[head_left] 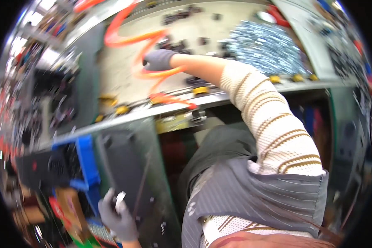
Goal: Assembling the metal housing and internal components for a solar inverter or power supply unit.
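My right hand (158, 60), in a grey glove, reaches over the pale worktop (126, 78), its fingers curled closed. A small dark spot shows at its far side, but what it holds is hidden and blurred. An orange coiled hose (124, 41) loops around and in front of that hand and wrist, running down to a metal fitting (197, 115) at the worktop's front edge. My left hand (119, 221), also gloved in grey, is at the lower left beside a long dark panel (126, 165). Its fingers point up, somewhat apart; a small bright white patch shows at one fingertip.
A large heap of shiny silver metal parts (264, 47) lies at the worktop's right, with small dark parts (175, 43) left of it. Yellow pieces (200, 90) line the front rail. At left stand a blue bin (87, 159) and a cardboard box (72, 206).
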The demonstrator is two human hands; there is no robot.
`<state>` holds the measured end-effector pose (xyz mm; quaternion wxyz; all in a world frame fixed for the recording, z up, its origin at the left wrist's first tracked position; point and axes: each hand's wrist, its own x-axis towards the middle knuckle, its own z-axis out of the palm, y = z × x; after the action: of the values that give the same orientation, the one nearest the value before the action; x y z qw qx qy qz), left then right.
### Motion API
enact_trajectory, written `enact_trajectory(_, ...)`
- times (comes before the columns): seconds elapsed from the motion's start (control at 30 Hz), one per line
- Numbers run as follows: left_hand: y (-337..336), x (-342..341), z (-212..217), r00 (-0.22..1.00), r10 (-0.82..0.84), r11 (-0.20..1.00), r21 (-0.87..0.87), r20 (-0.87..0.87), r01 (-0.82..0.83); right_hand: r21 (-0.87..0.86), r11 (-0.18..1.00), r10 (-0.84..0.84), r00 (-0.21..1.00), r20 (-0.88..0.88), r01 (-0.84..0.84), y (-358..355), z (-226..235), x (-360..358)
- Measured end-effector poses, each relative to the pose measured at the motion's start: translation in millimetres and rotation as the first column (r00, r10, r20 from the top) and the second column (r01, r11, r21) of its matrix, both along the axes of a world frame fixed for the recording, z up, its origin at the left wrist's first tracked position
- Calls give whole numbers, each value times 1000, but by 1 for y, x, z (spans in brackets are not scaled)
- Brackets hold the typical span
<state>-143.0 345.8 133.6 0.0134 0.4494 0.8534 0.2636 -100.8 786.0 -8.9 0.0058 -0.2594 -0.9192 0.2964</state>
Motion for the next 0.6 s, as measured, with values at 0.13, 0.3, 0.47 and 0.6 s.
enact_trajectory(0.13,-14,-5,-1,978,76,997,-38,195,-70,223,820,-541,841,5,527,81,-6,139)
enact_trajectory(0.3,-5,-18,-10,963,-44,999,-14,265,49,534,319,-921,389,-21,783,102,5,378)
enact_trajectory(0.47,-2,-13,-5,969,11,989,-144,247,25,647,-73,-996,-86,-12,759,81,5,531)
enact_trajectory(0.6,1,-110,-53,282,-701,206,192,-655,959,784,42,-988,-90,124,619,88,-19,574)
